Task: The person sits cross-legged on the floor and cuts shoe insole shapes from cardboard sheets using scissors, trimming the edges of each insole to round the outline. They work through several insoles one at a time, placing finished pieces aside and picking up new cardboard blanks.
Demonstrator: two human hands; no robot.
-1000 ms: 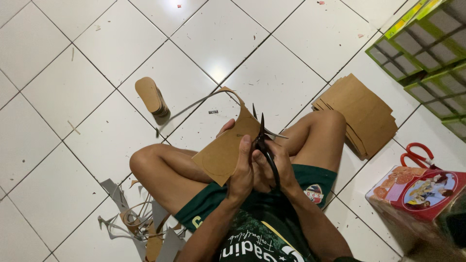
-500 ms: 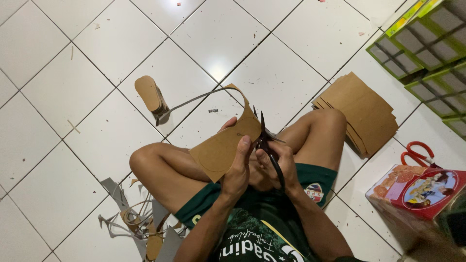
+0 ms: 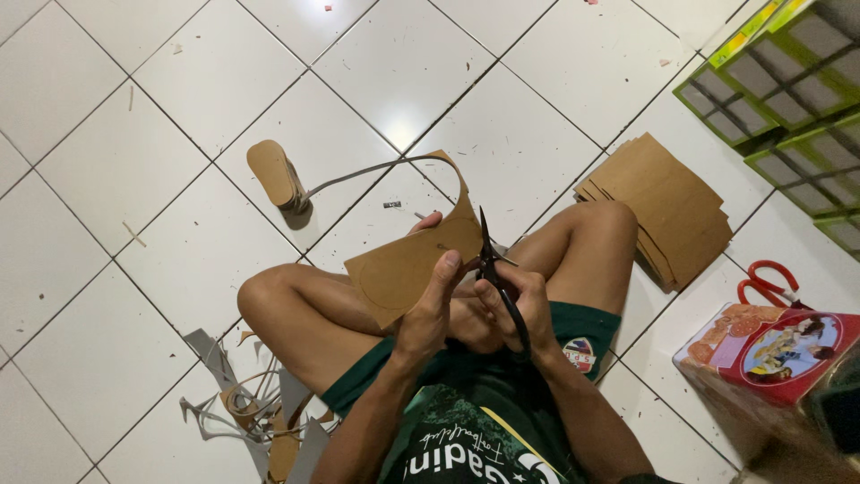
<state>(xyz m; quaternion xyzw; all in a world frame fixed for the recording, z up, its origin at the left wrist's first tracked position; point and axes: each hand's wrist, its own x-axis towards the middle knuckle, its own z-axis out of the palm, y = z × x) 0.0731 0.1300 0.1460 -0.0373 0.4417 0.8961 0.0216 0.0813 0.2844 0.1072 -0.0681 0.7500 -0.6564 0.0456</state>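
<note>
Brown cardboard sheet (image 3: 408, 273) is held above the lap, pinched by the left hand (image 3: 436, 300). Black scissors (image 3: 494, 269), gripped in the right hand (image 3: 524, 300), should be kept on the pencilled curve while the sheet is rotated.

Scissors (image 3: 498, 285) handles hidden inside right hand (image 3: 520, 305). Green racks (image 3: 788, 99) and printed box (image 3: 770, 358) cut off by right edge. Cardboard's (image 3: 408, 269) pencil line too faint.

Overhead glare on tiles (image 3: 403, 85) — sharp, soft shadows
</note>
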